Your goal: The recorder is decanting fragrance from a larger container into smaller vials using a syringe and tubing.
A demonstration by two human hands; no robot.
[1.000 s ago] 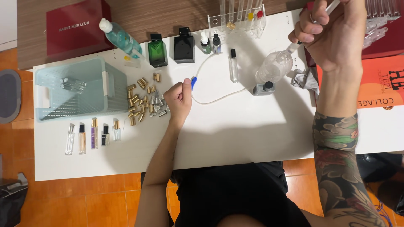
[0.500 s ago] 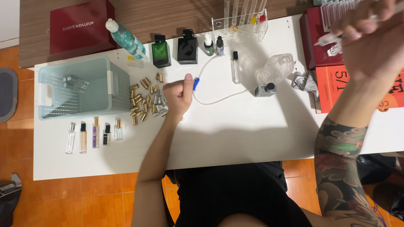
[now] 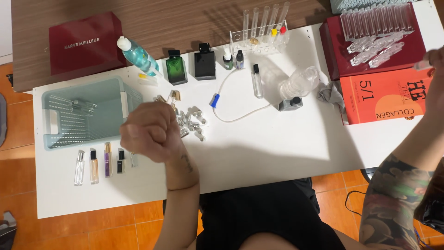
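Note:
My left hand [image 3: 150, 132] is a closed fist raised above the white table [image 3: 259, 153], covering most of a pile of small gold caps [image 3: 173, 96]. Several silver spray tops [image 3: 192, 121] lie just right of it. No object shows in the fist. At the far right edge, over a red box, my right hand [image 3: 435, 69] pinches a small clear tube [image 3: 422, 65]. A thin white hose with a blue end [image 3: 214, 100] lies loose mid-table.
A teal basket [image 3: 60, 125] stands at left above a row of slim spray bottles [image 3: 99, 164]. Green [image 3: 176, 68] and black [image 3: 205, 62] bottles and a test-tube rack [image 3: 261, 34] line the back. Clear vials fill the red box [image 3: 374, 44], beside an orange box [image 3: 384, 99].
My left hand let go of the hose's blue end and moved left and up, over the caps. My right hand swung from above the plastic bottle out to the right edge.

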